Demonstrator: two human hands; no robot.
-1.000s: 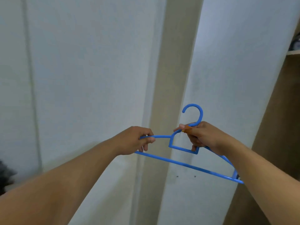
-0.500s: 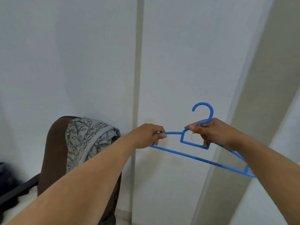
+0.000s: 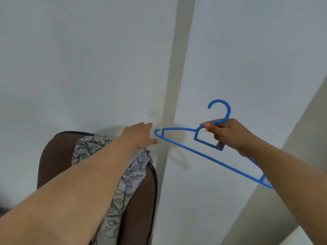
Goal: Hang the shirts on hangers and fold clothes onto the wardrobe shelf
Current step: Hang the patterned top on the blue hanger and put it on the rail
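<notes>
My right hand (image 3: 225,134) grips a blue plastic hanger (image 3: 178,145) at its neck, just under the hook, and the hanger tilts down to the right. My left hand (image 3: 139,136) is off the hanger, fingers loose and apart, right beside the hanger's left tip. Below my left forearm a grey shirt with a dark leaf print (image 3: 123,175) hangs draped over the back of a brown chair (image 3: 53,160). My forearm hides part of the shirt.
White wall panels (image 3: 88,68) with beige vertical strips fill the view straight ahead. The chair stands close against the wall at the lower left. A dark object shows at the far left edge.
The view swung left, bringing the chair and shirt into sight. My left hand let go of the hanger's left arm and now hovers over the shirt. My right hand still holds the hanger.
</notes>
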